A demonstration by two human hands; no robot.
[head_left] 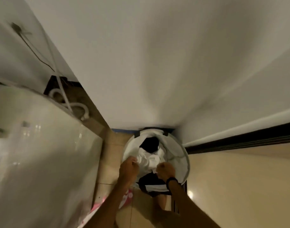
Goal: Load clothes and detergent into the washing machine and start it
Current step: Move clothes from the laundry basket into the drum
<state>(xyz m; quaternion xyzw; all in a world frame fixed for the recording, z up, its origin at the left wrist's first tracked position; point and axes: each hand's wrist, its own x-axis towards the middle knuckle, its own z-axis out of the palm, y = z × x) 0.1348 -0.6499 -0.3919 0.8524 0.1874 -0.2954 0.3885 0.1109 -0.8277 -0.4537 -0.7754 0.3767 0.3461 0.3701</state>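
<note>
Our left hand (129, 167) and right hand (164, 171) are each fisted on a white garment (149, 159) atop the round white laundry hamper (187, 162), beside black clothes (150, 144). The hamper is hemmed into the corner by the wall (157, 63), with the washing machine (42, 145) to its left and a dark sliding-door track (239, 140) to its right. White hoses (76, 106) coil behind the machine.

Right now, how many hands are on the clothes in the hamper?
2. The left hand grips the white garment near the left rim of the hamper; the right hand grips it toward the middle.
</note>
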